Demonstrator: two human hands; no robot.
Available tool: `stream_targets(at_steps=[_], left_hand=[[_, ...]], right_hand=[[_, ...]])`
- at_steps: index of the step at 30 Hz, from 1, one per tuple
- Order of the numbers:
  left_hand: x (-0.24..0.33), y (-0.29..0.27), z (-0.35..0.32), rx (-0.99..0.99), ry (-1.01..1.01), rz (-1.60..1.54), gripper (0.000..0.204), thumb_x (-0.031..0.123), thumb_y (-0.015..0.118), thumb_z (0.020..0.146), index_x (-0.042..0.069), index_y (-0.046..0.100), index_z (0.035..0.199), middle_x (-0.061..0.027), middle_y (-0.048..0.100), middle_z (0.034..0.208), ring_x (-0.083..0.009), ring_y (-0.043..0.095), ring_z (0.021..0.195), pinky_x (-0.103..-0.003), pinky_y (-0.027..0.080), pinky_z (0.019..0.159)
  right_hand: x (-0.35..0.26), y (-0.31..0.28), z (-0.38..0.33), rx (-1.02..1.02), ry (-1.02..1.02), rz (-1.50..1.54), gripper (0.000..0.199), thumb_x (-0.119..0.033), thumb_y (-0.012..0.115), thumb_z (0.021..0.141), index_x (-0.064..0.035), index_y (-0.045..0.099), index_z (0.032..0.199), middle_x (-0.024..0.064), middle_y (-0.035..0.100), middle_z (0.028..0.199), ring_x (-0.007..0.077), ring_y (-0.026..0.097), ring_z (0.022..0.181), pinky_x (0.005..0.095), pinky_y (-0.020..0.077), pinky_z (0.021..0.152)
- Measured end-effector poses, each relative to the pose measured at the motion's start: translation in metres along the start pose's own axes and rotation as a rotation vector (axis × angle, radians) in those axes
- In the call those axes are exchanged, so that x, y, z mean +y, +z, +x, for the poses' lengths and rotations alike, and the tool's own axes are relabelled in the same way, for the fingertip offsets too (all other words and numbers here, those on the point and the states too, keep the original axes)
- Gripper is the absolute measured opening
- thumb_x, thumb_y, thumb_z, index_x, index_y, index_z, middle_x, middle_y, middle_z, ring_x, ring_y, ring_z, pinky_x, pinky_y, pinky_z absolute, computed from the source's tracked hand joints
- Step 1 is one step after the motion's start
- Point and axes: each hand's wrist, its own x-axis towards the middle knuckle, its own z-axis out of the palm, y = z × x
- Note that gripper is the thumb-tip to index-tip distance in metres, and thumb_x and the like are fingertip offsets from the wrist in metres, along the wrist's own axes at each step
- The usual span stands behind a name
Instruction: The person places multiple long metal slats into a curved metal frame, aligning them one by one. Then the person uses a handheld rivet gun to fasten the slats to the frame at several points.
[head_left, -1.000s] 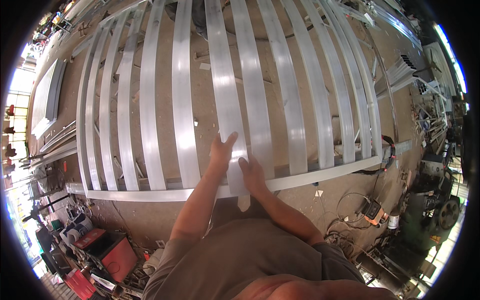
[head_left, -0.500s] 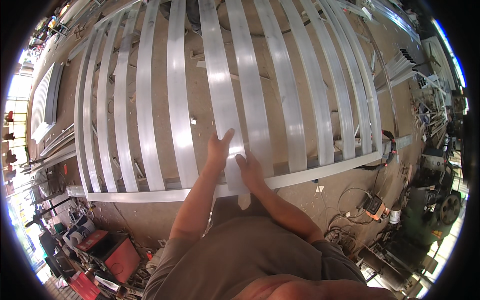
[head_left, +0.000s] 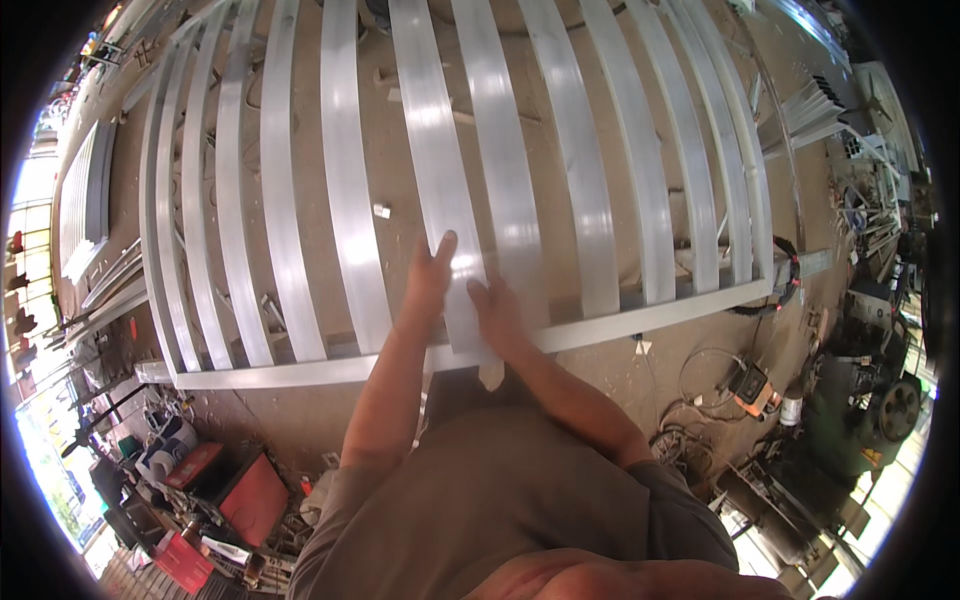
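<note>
On the concrete floor (head_left: 610, 370) lies a big metal frame (head_left: 300, 373) of flat silvery slats, fanning away toward twelve o'clock. Both hands rest on one loose slat (head_left: 435, 170) near the middle. That slat runs from the top edge down across the frame's near rail, and its end pokes just past the rail at six o'clock of the hands. Left hand (head_left: 430, 275) lies flat on the slat's left edge, fingers stretched toward twelve, not curled round anything. Right hand (head_left: 500, 315) presses on the slat's lower part, just beside the left; it is blurred, so I cannot tell whether it is gripping the edge or only pressing down.

At three o'clock, a dark clamp (head_left: 785, 275) sits on the frame's right corner. Beyond it, toward four o'clock, an orange box (head_left: 750, 382) with coiled cable lies on the floor, and dark machinery (head_left: 870, 410) stands further right. At eight o'clock, red boxes (head_left: 250, 495) and clutter crowd the floor. Small scraps lie between the slats. More slats are stacked at ten o'clock.
</note>
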Motion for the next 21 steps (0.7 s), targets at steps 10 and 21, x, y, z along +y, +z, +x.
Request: stream_targets(at_steps=[10, 21], left_hand=[[-0.059, -0.05, -0.069, -0.329, -0.146, 0.14, 0.044, 0.036, 0.068, 0.105, -0.004, 0.065, 0.123, -0.0009, 0.068, 0.09, -0.0066, 0.058, 0.077, -0.026, 0.05, 0.068], [-0.067, -0.044, -0.068, -0.262, -0.173, -0.055, 0.041, 0.039, 0.064, 0.108, 0.0, 0.066, 0.122, 0.0023, 0.066, 0.091, -0.0033, 0.053, 0.076, -0.023, 0.044, 0.065]], right_hand=[[0.032, 0.013, 0.013, 0.007, -0.043, 0.185, 0.047, -0.035, 0.066, 0.103, -0.0003, 0.062, 0.134, 0.0158, 0.075, 0.1, 0.0241, 0.071, 0.088, 0.039, 0.0546, 0.079], [0.014, -0.03, 0.008, -0.363, 0.113, -0.103, 0.051, -0.029, 0.063, 0.104, -0.0037, 0.053, 0.147, 0.021, 0.074, 0.118, 0.0344, 0.071, 0.108, 0.0422, 0.0554, 0.091]])
